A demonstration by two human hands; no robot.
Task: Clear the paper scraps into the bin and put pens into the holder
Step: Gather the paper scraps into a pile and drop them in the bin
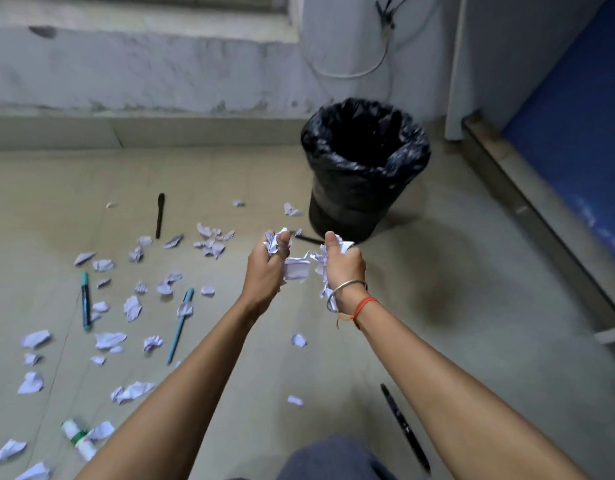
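Observation:
Both my hands are raised over the floor, each closed on crumpled white paper scraps [296, 268]. My left hand [264, 271] and my right hand [344, 268] are side by side, a short way in front of the bin [364, 168], a round bin lined with a black bag, its mouth open. Several more paper scraps [132, 308] lie scattered on the floor to the left. Pens lie among them: a black pen [159, 214], a teal pen [85, 299], a light blue pen [180, 325] and a black pen [404, 427] near my right forearm. No pen holder is in view.
A white and green marker or tube [78, 438] lies at the lower left. A pale wall with a low ledge [143, 131] runs behind the bin. A blue panel with a raised sill [541, 209] borders the right. My knee [333, 459] shows at the bottom.

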